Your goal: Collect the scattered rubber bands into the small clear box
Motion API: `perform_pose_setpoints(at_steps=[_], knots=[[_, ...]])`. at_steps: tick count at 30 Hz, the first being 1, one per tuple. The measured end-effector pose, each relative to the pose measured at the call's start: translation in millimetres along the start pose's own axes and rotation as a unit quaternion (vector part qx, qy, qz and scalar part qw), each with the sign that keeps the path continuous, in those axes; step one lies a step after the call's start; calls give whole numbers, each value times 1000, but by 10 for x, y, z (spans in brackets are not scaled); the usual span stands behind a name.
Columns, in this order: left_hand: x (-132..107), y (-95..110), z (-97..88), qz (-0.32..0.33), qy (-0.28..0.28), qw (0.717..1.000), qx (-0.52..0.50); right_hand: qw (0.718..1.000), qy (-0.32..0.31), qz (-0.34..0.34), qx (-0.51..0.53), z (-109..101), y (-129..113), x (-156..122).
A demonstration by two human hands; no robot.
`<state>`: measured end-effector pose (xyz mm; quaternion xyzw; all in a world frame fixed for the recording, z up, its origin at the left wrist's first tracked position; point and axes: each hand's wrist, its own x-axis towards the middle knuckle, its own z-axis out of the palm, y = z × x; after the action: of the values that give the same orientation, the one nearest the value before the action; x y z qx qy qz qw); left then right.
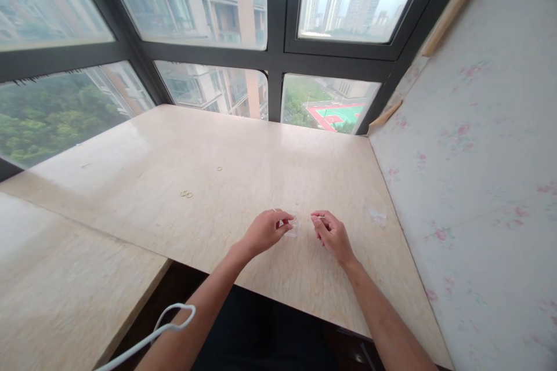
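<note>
My left hand rests on the beige marble windowsill, fingers curled round a small clear plastic bag that lies in front of it. My right hand is a short way to its right, fingers pinched together on something tiny that I cannot make out. The two hands nearly meet above the sill's near middle. A second scrap of clear plastic lies on the sill to the right of my right hand.
Two small gold rings lie together left of my hands, a single ring farther back. Large windows line the far edge. A floral-papered wall closes the right side. A white cable loops over my left forearm.
</note>
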<state>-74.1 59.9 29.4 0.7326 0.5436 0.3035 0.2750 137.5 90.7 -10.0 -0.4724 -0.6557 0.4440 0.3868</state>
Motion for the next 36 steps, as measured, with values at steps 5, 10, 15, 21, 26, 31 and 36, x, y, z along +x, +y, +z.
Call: perform_pose_setpoints(at_steps=[5, 10, 15, 21, 26, 31, 36], knots=[[-41, -17, -57, 1, 29, 1000, 0, 1000, -2, 2, 5, -1, 23, 9], [-151, -139, -171, -37, 100, 994, -22, 1000, -3, 9, 14, -7, 38, 5], [-343, -440, -235, -83, 173, 981, 11, 1000, -1, 16, 18, -2, 23, 3], [-544, -715, -290, -85, 198, 974, 76, 998, -5, 49, 34, -21, 0, 48], [-581, -763, -263, -73, 213, 972, 73, 998, -13, 49, 43, 59, -141, 230], [-586, -758, -234, -59, 209, 973, 72, 997, -70, -22, 31, 450, -570, 650], [-603, -771, -233, -73, 212, 974, 39, 970, -188, -111, -106, 1141, -947, 1238]])
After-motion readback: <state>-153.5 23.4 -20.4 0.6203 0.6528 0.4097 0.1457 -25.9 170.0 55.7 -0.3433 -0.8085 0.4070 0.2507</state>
